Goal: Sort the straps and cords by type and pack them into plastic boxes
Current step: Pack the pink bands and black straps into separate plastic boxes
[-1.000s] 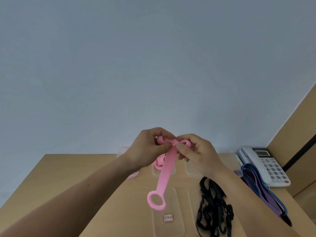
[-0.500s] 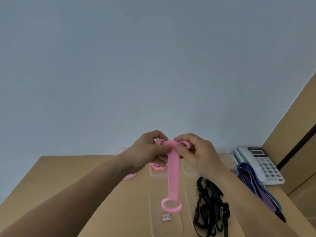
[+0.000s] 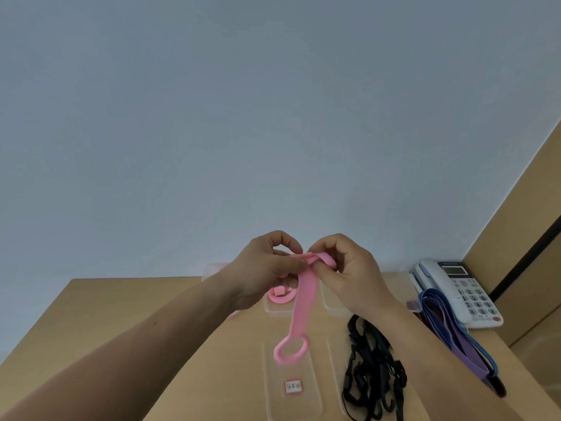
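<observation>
A pink silicone strap [image 3: 305, 299] with a ring at its lower end hangs above the wooden table [image 3: 121, 314]. My left hand [image 3: 267, 268] and my right hand [image 3: 346, 268] both pinch its upper end, which is folded over between the fingertips. Behind the strap a clear plastic box [image 3: 273, 306] holds another pink strap [image 3: 280, 294]. A heap of black cords [image 3: 370, 366] lies to the right. Purple and blue straps [image 3: 455, 332] lie further right.
A clear box lid [image 3: 291, 387] with a small red label lies flat near the front. More clear boxes [image 3: 334, 302] stand behind my hands. A white desk telephone [image 3: 461, 287] sits at the right by a wooden panel. A grey wall stands behind the table.
The strap's ring end has swung a little to the left. Both hands keep working the folded upper end, and the view has shifted slightly.
</observation>
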`<state>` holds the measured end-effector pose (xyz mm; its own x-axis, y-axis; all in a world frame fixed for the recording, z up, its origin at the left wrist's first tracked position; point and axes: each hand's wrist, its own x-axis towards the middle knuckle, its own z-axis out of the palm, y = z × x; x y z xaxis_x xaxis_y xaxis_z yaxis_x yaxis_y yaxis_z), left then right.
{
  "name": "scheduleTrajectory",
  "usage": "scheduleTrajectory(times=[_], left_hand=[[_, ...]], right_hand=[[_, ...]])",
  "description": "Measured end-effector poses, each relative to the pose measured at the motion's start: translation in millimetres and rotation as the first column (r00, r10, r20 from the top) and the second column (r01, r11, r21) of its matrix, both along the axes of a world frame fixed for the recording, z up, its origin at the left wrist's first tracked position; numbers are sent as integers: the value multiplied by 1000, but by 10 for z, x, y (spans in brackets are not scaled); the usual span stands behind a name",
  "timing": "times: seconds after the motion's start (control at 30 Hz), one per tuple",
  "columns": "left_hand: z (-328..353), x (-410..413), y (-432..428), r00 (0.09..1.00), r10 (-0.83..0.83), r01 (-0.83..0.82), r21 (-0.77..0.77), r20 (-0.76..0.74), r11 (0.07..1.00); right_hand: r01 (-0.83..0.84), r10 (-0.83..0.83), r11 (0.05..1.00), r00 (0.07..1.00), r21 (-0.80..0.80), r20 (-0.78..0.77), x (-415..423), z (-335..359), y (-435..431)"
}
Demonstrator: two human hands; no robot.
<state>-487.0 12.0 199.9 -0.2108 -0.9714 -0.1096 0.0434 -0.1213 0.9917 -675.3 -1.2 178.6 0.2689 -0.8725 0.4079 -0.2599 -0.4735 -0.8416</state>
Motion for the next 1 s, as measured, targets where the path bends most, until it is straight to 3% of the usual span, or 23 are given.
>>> scheduleTrajectory(times=[0.17, 0.3, 0.63, 0.8, 1.0], left_hand=[[-32, 17, -12, 979, 114, -74, -224, 170, 972], [-53, 10, -4, 969, 118, -47, -304, 217, 951], [-23, 147, -31, 992, -40, 47, -53, 116, 998], [5, 149, -29, 993, -105, 109, 78, -57, 991], [-5, 105, -32, 978, -129, 146, 94, -162, 985]], right_hand=[[-145, 87, 949, 974, 280, 209, -1, 18, -48], [-140, 98, 944, 984, 300, 149, -3, 30, -86], [-169, 155, 974, 983, 151, 100, 11, 36, -81], [-110, 108, 993, 992, 39, 59, 43, 7, -58], [-70, 70, 998, 996, 0, 50, 46, -2, -37]])
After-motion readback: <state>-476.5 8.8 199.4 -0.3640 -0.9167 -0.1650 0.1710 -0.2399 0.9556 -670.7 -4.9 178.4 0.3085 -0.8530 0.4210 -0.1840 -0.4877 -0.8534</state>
